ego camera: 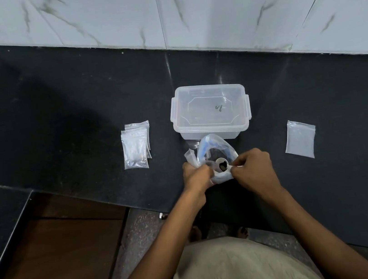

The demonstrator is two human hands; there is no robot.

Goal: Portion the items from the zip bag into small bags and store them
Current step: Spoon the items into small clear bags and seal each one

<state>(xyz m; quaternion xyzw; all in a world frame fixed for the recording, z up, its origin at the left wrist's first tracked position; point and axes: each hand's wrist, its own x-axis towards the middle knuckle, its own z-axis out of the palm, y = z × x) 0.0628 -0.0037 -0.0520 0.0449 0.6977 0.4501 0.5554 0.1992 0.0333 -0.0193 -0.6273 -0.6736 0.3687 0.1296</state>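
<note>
Both hands, left (195,177) and right (253,168), pinching zip bag (214,156) mouth, just before box (210,111). Filled bags (136,145) left of box; empty bag (300,139) right.

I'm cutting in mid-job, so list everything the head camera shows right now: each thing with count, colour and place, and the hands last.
zip bag: one, clear with a blue strip, held open over the counter's near edge, in front of the box
small bag in the hands: one, clear, mouth open with dark bits inside, at the zip bag's mouth
filled small bags: a stack, count unclear, clear with dark contents, on the counter left of the box
flat small bag: one, clear, looks unfilled, on the counter right of the box
box: one, clear plastic, lidded, mid-counter
counter: one, black
wall: white marble-look tiles, behind the counter
left hand: grips the bags' left side
right hand: pinches the small bag's right edge
</note>
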